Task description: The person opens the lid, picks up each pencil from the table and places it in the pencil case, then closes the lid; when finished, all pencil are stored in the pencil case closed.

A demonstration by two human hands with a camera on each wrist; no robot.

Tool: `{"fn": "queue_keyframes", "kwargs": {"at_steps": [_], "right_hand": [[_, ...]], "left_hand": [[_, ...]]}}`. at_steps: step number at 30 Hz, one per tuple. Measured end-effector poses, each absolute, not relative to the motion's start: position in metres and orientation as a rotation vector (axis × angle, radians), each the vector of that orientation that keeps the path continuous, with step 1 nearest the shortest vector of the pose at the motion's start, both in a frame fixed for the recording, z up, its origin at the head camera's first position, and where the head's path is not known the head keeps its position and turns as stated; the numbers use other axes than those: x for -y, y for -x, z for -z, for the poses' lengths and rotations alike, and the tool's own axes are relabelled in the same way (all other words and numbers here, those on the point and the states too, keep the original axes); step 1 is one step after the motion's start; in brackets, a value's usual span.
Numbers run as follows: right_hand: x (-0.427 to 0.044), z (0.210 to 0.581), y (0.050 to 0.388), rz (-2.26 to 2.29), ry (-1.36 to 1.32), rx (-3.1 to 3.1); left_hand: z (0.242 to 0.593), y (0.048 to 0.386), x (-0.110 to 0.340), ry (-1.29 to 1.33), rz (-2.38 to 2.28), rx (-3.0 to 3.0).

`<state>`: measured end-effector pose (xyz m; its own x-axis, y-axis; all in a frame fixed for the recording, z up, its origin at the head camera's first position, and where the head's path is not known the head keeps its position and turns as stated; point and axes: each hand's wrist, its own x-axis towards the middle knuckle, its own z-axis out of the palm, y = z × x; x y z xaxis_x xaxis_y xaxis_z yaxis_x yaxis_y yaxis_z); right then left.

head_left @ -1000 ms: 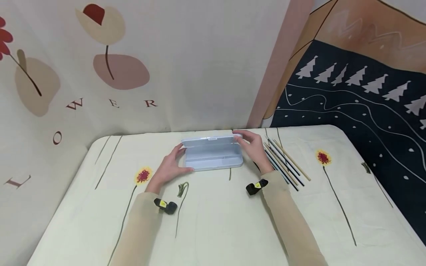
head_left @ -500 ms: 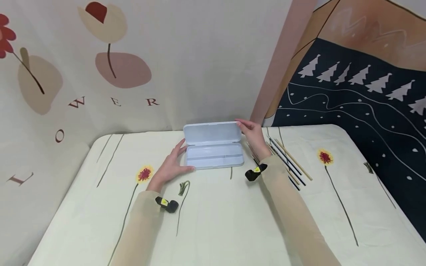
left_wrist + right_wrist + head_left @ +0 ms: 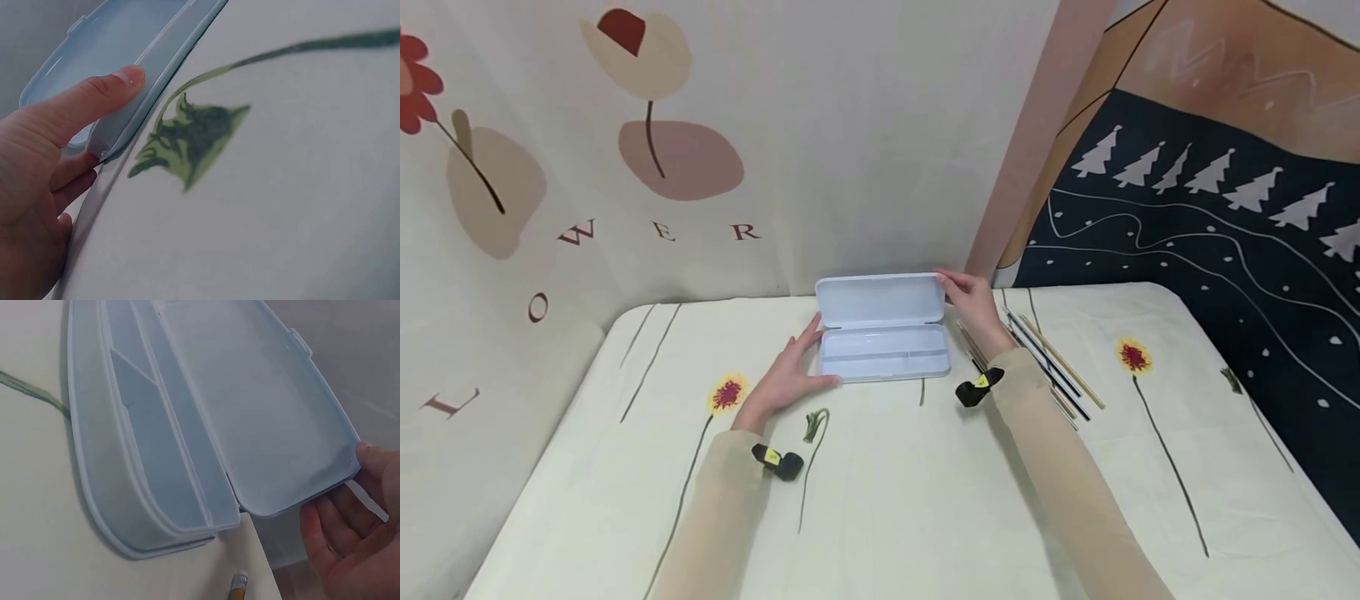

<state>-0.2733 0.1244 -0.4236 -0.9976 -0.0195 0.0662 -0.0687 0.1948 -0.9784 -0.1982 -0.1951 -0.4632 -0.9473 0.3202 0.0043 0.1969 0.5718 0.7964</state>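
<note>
A pale blue pencil case [image 3: 883,365] lies with its lid [image 3: 880,302] raised at the back of the table. Low dividers split its inside into compartments, and nothing lies in them. My left hand [image 3: 786,375] grips the case's left end, the thumb [image 3: 103,90] on the front wall and the other fingers round the side. At the lid's upper right corner, my right hand [image 3: 973,310] pinches the edge between thumb and fingers. In the right wrist view the lid [image 3: 262,406] leans back from its hinge, with the right hand [image 3: 362,519] at its corner.
Several pencils [image 3: 1052,367] lie in a loose bunch right of the case, partly under the right forearm. One pencil's eraser end [image 3: 238,586] shows in the right wrist view. A printed fabric wall [image 3: 865,167] rises behind the white flowered tablecloth [image 3: 895,500].
The right hand has lifted the lid up and back, from partly raised to standing wide. The left hand has stayed at the case's left end. Little differs over the last half second.
</note>
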Motion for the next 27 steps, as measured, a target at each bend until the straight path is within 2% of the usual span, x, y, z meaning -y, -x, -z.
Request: {"fn": "queue_keyframes", "kwargs": {"at_steps": [9,16,19,27], "right_hand": [[-0.140,0.426,0.256,-1.910,-0.042,2.346],[-0.155,0.389,0.223,-1.804,-0.047,2.396],[-0.166,0.385,0.214,-1.783,-0.016,2.389],[-0.207,0.407,0.211,-1.731,0.044,2.398]], "left_hand": [[0.465,0.197,0.197,-0.434,-1.317,-2.659],[0.464,0.198,0.197,-0.440,-1.338,-2.644],[0.464,0.199,0.197,-0.454,-1.340,-2.644],[0.464,0.199,0.196,-0.461,-1.334,-2.632]]}}
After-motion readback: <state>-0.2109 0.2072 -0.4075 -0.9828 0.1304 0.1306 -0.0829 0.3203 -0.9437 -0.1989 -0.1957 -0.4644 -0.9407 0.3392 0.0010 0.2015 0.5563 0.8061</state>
